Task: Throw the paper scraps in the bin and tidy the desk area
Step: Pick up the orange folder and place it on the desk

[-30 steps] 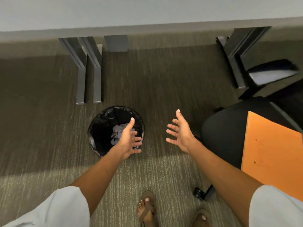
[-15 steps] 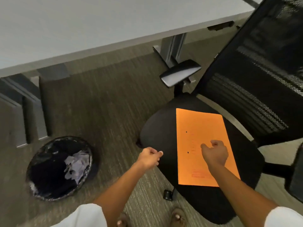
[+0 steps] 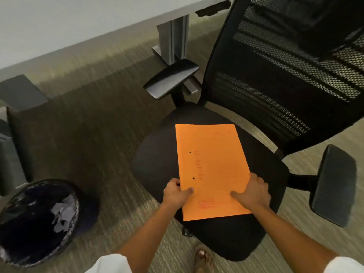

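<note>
**Head view: both your hands on the orange folder, on the chair seat**

Head view, looking down: you have an orange folder point(image 3: 211, 170) lying flat on the black seat of the office chair point(image 3: 232, 239), and everything else is placed from that chair.

Your left hand point(image 3: 175, 194) is at the folder's left edge, near its lower corner. The thumb lies on top of the cover just below the lower of two punched holes, and the other fingers curl at the edge; whether they reach under it you cannot tell from here. Your right hand point(image 3: 254, 192) is at the folder's right edge, thumb pressed on the cover and pointing inward, fingers wrapped over the side. Both hands are closed on the folder, one at each long edge, and the folder spans the gap between them with most of its length reaching away from you toward the mesh backrest. Its lower end juts toward you past both hands.

The bin point(image 3: 37, 221) stands on the carpet point(image 3: 94, 138) to the left of the chair, well apart from the seat. It has a black liner, and pale crumpled paper scraps point(image 3: 61, 213) lie inside it.

The white desk point(image 3: 78, 20) runs beyond the chair, with a grey desk leg point(image 3: 173, 42) just behind the chair's left armrest point(image 3: 171, 80). Your sandalled foot point(image 3: 202, 259) sits at the chair's near edge.
</note>
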`<action>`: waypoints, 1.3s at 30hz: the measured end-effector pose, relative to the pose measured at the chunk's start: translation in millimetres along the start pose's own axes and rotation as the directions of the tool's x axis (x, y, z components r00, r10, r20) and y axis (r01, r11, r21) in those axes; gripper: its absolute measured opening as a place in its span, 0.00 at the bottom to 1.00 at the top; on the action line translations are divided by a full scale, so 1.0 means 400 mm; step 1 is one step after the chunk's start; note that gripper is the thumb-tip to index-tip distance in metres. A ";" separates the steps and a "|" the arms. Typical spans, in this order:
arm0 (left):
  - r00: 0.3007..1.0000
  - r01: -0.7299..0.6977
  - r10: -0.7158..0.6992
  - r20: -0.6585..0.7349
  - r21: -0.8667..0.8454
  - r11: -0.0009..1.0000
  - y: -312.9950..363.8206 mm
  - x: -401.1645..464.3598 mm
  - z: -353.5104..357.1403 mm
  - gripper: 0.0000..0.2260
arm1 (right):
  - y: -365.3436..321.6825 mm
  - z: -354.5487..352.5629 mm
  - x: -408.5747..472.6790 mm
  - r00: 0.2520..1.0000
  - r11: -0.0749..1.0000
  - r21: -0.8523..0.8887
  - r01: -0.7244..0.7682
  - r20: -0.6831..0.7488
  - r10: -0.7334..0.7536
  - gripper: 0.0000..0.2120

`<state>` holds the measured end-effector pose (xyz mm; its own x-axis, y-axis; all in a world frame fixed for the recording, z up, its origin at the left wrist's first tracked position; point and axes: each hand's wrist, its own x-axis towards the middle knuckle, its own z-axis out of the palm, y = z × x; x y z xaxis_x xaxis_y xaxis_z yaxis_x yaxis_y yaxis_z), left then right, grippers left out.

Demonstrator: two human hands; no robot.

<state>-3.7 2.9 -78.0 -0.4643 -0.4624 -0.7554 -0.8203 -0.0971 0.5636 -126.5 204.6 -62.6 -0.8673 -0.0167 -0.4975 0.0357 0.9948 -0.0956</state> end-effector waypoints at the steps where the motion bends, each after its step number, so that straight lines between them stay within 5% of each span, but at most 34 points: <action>1: 1.000 0.010 -0.009 0.009 -0.057 0.998 -0.001 0.002 0.007 0.13 | 0.004 -0.002 0.009 1.000 1.000 -0.006 0.009 0.004 -0.009 0.47; 5: 0.999 0.031 -0.028 0.016 -0.282 0.959 -0.010 -0.007 0.014 0.09 | 0.025 -0.014 0.040 0.999 0.985 0.167 -0.043 0.022 0.040 0.46; 10: 0.999 0.009 0.011 0.046 -0.401 0.916 -0.024 -0.038 -0.004 0.09 | 0.065 -0.032 0.039 0.999 0.876 0.482 -0.024 0.034 0.009 0.18; 14: 0.997 -0.056 0.075 0.024 -0.449 0.892 -0.019 -0.063 -0.068 0.09 | 0.042 -0.075 0.011 0.992 0.742 0.670 0.015 0.082 -0.095 0.09; 22: 0.983 -0.176 0.174 -0.050 -0.505 0.845 0.211 -0.246 -0.310 0.11 | -0.135 -0.378 -0.083 0.931 0.608 0.761 0.228 0.013 -0.365 0.09; 30: 0.925 -0.379 0.286 -0.251 -0.548 0.746 0.497 -0.482 -0.626 0.13 | -0.429 -0.738 -0.202 0.785 0.426 0.750 0.506 -0.194 -0.589 0.11; 39: 0.894 -0.429 0.212 -0.396 -0.613 0.663 0.508 -0.678 -0.828 0.17 | -0.610 -0.850 -0.389 0.675 0.294 0.761 0.578 -0.243 -0.697 0.11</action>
<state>66.0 -183.3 352.1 -0.4563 -0.7827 -0.4233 -0.1400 -0.4067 0.9028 -169.0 -1.1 331.2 -0.7310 -0.6798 -0.0595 -0.1129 0.2065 -0.9719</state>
